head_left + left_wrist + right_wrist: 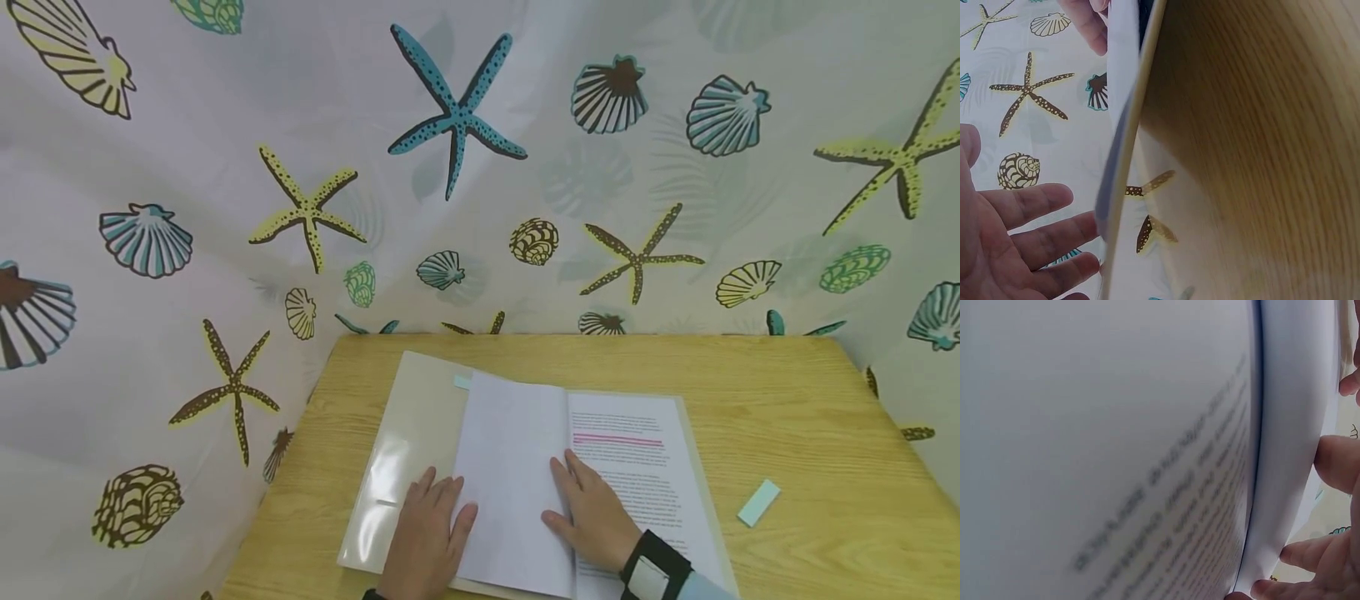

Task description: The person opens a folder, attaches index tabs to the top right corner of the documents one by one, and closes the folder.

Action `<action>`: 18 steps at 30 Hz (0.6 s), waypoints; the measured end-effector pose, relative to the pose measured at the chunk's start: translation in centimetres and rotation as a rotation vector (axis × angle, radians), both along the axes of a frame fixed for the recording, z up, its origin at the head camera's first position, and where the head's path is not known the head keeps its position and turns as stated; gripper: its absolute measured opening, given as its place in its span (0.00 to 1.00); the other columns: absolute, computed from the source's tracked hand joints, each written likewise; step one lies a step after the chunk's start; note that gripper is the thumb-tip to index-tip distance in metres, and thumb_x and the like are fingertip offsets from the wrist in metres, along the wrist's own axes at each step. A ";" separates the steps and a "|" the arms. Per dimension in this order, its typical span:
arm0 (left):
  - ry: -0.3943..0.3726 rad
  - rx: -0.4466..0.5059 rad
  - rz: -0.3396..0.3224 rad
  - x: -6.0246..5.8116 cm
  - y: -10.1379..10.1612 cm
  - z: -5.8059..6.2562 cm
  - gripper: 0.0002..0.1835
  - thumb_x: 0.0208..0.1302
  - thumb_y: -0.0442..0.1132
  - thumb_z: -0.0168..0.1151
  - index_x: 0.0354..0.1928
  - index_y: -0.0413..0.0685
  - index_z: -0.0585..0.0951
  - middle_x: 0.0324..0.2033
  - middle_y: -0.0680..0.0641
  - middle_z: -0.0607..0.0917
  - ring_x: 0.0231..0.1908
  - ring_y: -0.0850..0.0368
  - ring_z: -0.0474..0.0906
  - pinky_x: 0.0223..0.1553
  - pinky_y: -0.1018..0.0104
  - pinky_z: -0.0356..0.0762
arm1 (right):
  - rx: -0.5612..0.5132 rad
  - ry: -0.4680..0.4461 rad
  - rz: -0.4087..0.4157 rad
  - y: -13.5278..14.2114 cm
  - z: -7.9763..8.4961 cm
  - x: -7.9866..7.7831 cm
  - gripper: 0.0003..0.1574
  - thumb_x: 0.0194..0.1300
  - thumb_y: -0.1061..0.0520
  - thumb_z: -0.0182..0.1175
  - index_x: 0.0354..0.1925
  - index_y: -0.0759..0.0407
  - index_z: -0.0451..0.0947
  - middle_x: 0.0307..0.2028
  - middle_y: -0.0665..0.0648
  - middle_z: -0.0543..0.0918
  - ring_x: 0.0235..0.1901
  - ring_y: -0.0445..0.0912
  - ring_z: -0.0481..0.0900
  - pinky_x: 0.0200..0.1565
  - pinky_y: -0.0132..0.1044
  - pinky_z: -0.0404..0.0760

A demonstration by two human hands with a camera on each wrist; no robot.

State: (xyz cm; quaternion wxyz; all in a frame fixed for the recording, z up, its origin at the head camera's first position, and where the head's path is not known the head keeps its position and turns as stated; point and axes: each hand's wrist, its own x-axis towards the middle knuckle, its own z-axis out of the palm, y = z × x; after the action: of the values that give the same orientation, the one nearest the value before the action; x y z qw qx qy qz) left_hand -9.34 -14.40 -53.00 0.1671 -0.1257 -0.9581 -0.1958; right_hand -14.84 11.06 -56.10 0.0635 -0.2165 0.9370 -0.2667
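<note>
The folder (420, 400) lies spread out in front of you, at the near edge of the table. A blank white sheet (513, 500) covers part of its left cover, and a printed page (622, 467) lies on the right, with pink lines (617, 439) marked near its top. A small pale blue strip (462, 382) shows at the top left of the blank sheet, probably placed there so that it juts out past the paper and catches your eye.

Your left hand (429, 533) rests palm down over the left cover and the blank sheet's outer edge, its fingers extended and gripping nothing; lying there, it likely helps keep the sheet down. Your right hand (596, 512) rests at the fold, its fingers loosely spread and holding nothing, the thumb over the blank sheet and the back of the hand over the print. That spot seems suited to flattening the paper where it wants to rise. The right wrist view is blurred, so how firmly those fingertips press is hard to say.

A dark band (651, 575) circles your right wrist, beside a light blue sleeve (705, 586). To the right of the folder, a small pale blue block (759, 502) lies on the wooden table (817, 417), apparently within your easy reach. Behind, a cloth (525, 192) printed with starfish and shells surrounds the tabletop.
</note>
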 end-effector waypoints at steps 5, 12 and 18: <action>0.012 -0.012 0.001 0.1 0.0 -0.3 0.23 0.71 0.52 0.47 0.53 0.42 0.77 0.49 0.44 0.81 0.61 0.40 0.64 0.59 0.39 0.62 | 0.055 0.010 -0.011 -0.3 -0.5 -0.1 0.48 0.62 0.36 0.57 0.70 0.59 0.55 0.70 0.66 0.53 0.65 0.61 0.54 0.59 0.63 0.61; 0.012 -0.010 -0.003 0.1 0.0 -0.2 0.22 0.71 0.52 0.46 0.52 0.42 0.77 0.49 0.44 0.81 0.60 0.40 0.64 0.58 0.39 0.62 | 0.061 -0.014 -0.032 -0.6 -0.3 -0.1 0.48 0.62 0.36 0.57 0.70 0.57 0.55 0.70 0.65 0.52 0.65 0.63 0.54 0.54 0.71 0.61; 0.018 -0.006 -0.003 0.1 -0.1 -0.3 0.22 0.71 0.52 0.47 0.52 0.42 0.78 0.49 0.43 0.81 0.60 0.40 0.64 0.58 0.39 0.62 | 0.065 -0.008 -0.023 -0.6 -0.2 -0.1 0.48 0.62 0.36 0.57 0.70 0.57 0.55 0.70 0.64 0.52 0.65 0.62 0.55 0.54 0.71 0.61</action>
State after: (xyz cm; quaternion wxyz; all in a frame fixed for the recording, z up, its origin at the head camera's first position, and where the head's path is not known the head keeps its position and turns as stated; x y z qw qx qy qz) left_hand -9.25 -14.46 -53.28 0.1751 -0.1297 -0.9569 -0.1920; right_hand -14.89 10.50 -56.34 0.0713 -0.2022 0.9474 -0.2376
